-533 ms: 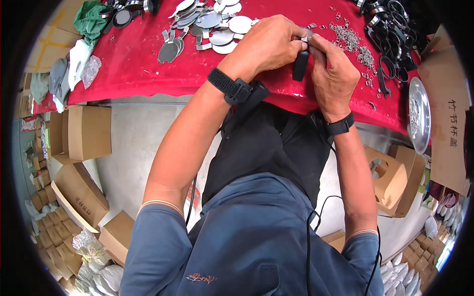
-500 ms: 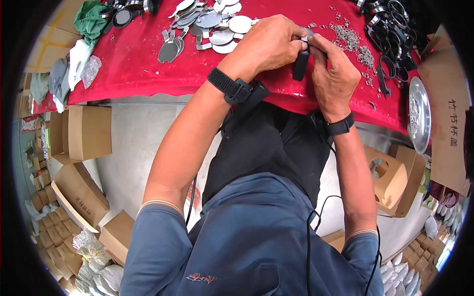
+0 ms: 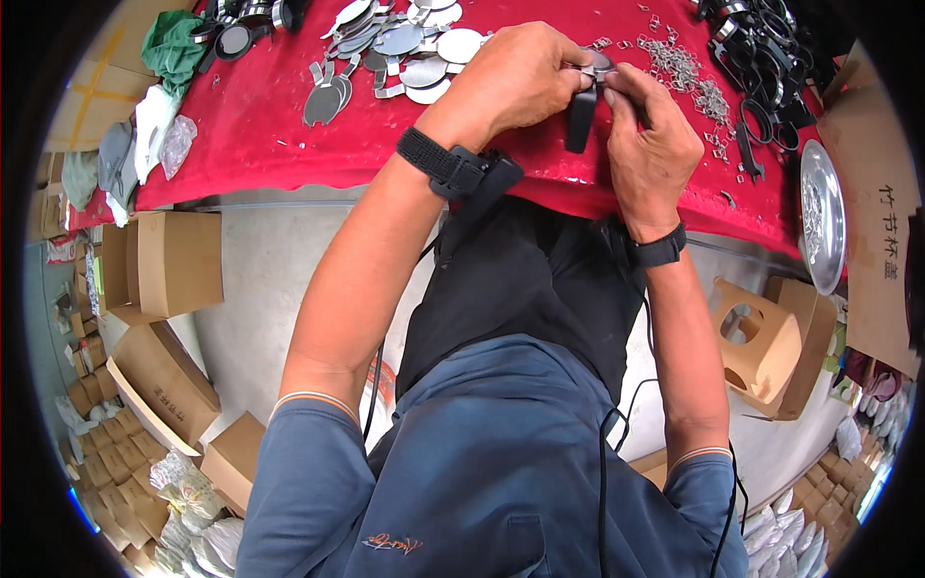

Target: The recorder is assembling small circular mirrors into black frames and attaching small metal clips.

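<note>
Over the red-covered table, my left hand (image 3: 520, 79) pinches a black-handled piece (image 3: 581, 123) from the left. Its black handle hangs down toward me. At its upper end a round grey metal disc (image 3: 599, 62) shows between my fingertips. My right hand (image 3: 657, 149) is closed on the same piece from the right, thumb and forefinger at the joint of disc and handle. My fingers hide the joint itself. Left of my left hand lies a heap of flat metal discs with tabs (image 3: 400, 40). Small metal clips (image 3: 679, 65) are scattered beyond my right hand.
Black rings with handles (image 3: 766, 63) are piled at the far right, and more black parts (image 3: 236, 37) lie far left. A metal tray (image 3: 821, 217) stands at the right edge. Cardboard boxes (image 3: 178, 262) stand on the floor at both sides.
The disc shows more plainly between my fingertips, and the handle has tilted slightly. Both hands keep their grip, and the whole view has shifted a little.
</note>
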`<state>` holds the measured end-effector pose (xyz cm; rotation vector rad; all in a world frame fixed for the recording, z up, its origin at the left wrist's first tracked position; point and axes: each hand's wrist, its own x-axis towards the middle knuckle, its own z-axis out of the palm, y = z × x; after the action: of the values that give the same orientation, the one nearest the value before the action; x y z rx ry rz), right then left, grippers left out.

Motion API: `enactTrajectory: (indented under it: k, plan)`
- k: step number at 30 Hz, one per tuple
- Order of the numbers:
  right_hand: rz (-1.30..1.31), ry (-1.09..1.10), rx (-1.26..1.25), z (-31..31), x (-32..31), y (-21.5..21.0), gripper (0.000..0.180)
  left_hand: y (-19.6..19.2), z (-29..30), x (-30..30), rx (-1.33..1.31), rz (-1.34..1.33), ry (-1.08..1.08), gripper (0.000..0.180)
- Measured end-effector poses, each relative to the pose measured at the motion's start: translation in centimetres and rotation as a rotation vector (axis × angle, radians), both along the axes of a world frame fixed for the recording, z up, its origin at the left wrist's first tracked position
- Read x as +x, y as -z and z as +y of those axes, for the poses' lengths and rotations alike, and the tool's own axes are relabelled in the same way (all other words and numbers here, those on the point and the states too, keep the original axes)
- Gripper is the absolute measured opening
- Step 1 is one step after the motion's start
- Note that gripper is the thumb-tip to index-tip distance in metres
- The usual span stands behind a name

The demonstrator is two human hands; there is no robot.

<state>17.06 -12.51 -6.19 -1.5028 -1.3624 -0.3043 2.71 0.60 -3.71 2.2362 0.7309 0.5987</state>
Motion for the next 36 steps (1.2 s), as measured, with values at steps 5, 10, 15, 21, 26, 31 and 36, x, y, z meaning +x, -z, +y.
enactTrajectory:
  k: [5, 10, 15, 21, 26, 31, 36]
  plan:
    - [0.042, -0.060, -0.027, -0.3, 0.3, -0.3, 0.028, -1.2, 1.1, -0.1, -0.032, 0.060, 0.040, 0.031]
    - [-0.102, -0.176, -0.045, 1.0, 1.9, -0.8, 0.026, -2.7, 1.3, 0.5, 0.058, 0.137, 0.143, 0.023]
    - [-0.165, -0.109, -0.114, 1.3, 2.4, -1.2, 0.015, -2.4, 1.7, 0.9, 0.090, 0.234, 0.121, 0.026]
    - [-0.283, -0.177, -0.162, 1.7, 2.9, -1.0, 0.012, -2.6, 1.2, 0.4, 0.161, 0.220, 0.163, 0.025]
    - [-0.219, -0.134, -0.121, 1.2, 2.1, -1.0, 0.008, -2.5, 1.5, 0.0, 0.019, 0.142, 0.144, 0.028]
    - [-0.190, -0.131, -0.130, 1.3, 1.9, -0.9, 0.006, -2.6, 1.0, 0.2, 0.051, 0.086, 0.116, 0.024]
    - [-0.150, -0.144, -0.135, 0.9, 2.3, -0.8, 0.006, -2.4, 0.3, 1.0, 0.111, 0.072, 0.077, 0.027]
